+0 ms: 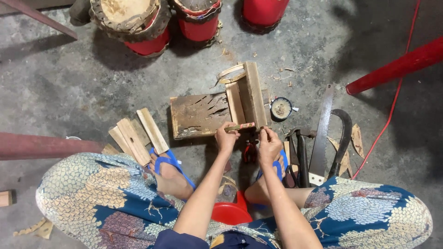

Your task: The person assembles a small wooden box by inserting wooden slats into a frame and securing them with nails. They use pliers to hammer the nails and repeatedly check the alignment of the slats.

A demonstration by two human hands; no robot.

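My left hand (226,137) and my right hand (269,144) together hold a short thin bamboo stick (240,126) level between them, just above the near edge of a scarred wooden work block (199,115). Each hand pinches one end of the stick. Upright wooden slats (249,94) stand fixed to the block's right side, with a curved bamboo strip (229,73) hooked behind them. I sit on a low red stool (230,213), feet in blue sandals (170,163) on the concrete floor.
Split bamboo pieces (136,134) lie at left by my foot. A saw (322,131), a curved sickle (342,138) and a hammer (301,152) lie at right. A small round tin (281,108) sits beside the block. Red drums (147,25) stand beyond; a red cable (392,101) runs right.
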